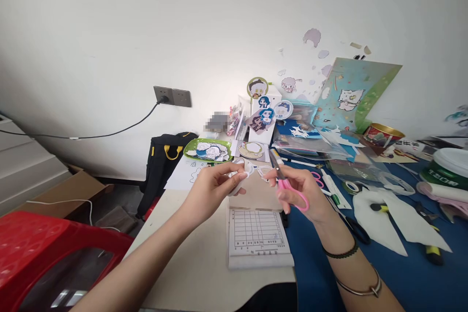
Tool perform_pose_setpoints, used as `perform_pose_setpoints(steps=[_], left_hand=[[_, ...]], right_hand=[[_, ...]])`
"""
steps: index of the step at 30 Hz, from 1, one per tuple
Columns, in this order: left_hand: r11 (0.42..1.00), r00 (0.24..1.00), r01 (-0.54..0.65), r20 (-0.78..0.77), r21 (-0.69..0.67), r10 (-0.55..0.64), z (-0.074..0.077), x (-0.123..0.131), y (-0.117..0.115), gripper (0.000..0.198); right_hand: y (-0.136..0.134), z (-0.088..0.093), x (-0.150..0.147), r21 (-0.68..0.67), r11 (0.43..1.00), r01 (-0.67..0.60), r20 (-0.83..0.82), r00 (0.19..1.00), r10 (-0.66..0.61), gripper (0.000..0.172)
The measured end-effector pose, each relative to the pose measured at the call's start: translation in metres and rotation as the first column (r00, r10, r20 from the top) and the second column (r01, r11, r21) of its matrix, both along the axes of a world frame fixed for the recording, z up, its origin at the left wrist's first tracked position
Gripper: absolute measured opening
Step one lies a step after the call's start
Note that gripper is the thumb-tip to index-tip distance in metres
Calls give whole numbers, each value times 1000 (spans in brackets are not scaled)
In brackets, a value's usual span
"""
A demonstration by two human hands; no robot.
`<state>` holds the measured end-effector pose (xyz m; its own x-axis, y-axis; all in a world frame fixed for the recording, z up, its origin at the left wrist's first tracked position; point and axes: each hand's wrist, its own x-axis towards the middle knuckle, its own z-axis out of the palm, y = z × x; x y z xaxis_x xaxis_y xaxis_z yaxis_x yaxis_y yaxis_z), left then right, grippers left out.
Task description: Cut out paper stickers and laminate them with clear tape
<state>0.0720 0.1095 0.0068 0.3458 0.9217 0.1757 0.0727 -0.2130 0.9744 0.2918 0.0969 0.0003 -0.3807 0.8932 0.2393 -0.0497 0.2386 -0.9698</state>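
My left hand [223, 180] pinches a small white paper cutout [248, 168] between thumb and fingertips, above the desk. Pink-handled scissors [292, 192] are in my right hand [302, 187], fingers through the loops, the blades pointing up and a little left. The scissors are apart from the cutout. Below both hands lies a beige board [252, 200], and nearer to me a pad of printed forms [259, 234] with a ruled table. Another white-edged cutout [263, 171] lies just left of my right fingertips.
A green tray [208, 150] of paper cutouts stands at the back left. On the blue mat [314, 273] at right lie black-handled scissors [356, 229], white paper pieces [380, 219] and a tube [334, 190]. A tub [448, 168] stands far right; a red stool [62, 253] is at left.
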Motion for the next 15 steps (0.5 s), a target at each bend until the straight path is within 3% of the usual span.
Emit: perform_pose_setpoints(steps=[2, 4, 6, 7, 9, 11, 15], left_hand=[[1000, 999, -17, 45, -16, 18, 0, 0, 2, 22], [998, 995, -49, 84, -39, 52, 1, -1, 5, 22], [994, 991, -91, 96, -62, 97, 2, -3, 7, 21], [992, 988, -108, 100, -70, 115, 3, -3, 8, 21], [988, 984, -131, 106, -81, 140, 3, -4, 9, 22], [986, 983, -141, 106, -85, 149, 3, -3, 8, 22], [988, 987, -127, 91, -88, 134, 3, -2, 8, 23]], right_hand=[[2, 1, 1, 133, 978, 160, 96, 980, -173, 32], [4, 0, 0, 346, 895, 282, 258, 889, -379, 25], [7, -4, -5, 515, 824, 235, 439, 754, -489, 19], [8, -7, -8, 537, 825, 176, 529, 691, -492, 20], [11, -15, -15, 469, 879, 83, 678, 604, -419, 27], [13, -24, -22, 363, 929, 79, 738, 584, -338, 28], [14, -31, -24, 194, 978, 82, 689, 698, -195, 13]])
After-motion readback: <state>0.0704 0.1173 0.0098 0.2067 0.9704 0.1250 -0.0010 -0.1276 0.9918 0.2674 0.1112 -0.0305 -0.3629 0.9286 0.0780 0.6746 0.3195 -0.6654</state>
